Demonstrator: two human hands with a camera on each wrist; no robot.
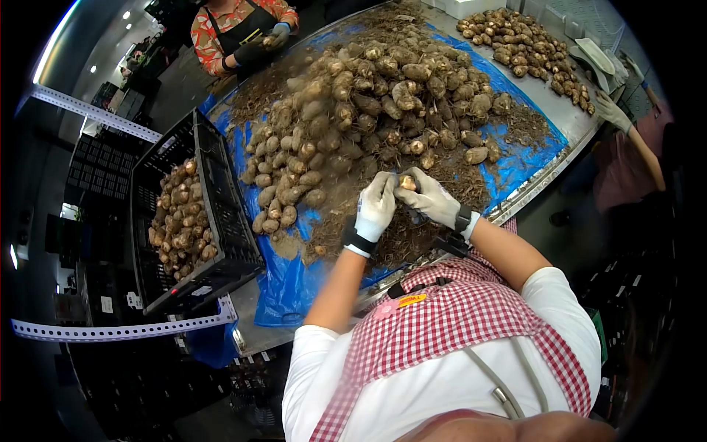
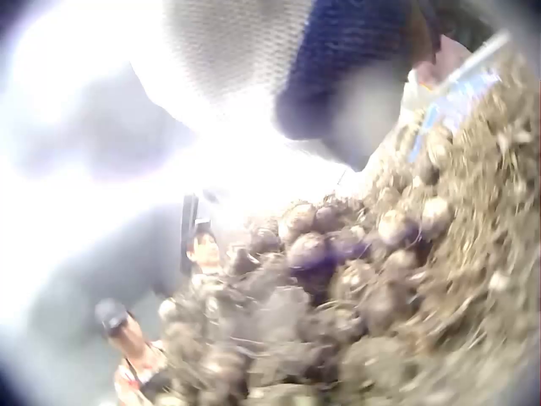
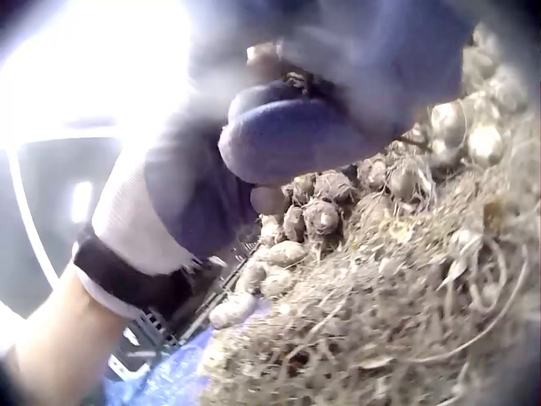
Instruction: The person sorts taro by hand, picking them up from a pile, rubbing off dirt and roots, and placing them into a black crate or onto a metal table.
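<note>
Both hands wear pale knitted gloves with dark blue palms and meet over the front of the heap. My right hand [image 1: 436, 200] grips a small brown taro corm [image 1: 406, 182], its pale cut end facing up. From the other side, my left hand [image 1: 374, 208] pinches at the same corm; its fingertips are partly hidden. In the right wrist view, blue-coated fingers [image 3: 292, 139] curl beneath the corm [image 3: 266, 55], with the left glove [image 3: 190, 190] close beside. Only a blurred glove [image 2: 245, 51] shows at the top of the left wrist view.
A large pile of rooty taro corms [image 1: 390, 88] covers a blue sheet [image 1: 283, 291] on the table, amid loose roots and soil. At left stands a black crate [image 1: 228, 199] holding corms. Another corm pile [image 1: 515, 44] lies back right. Other people work across and at right.
</note>
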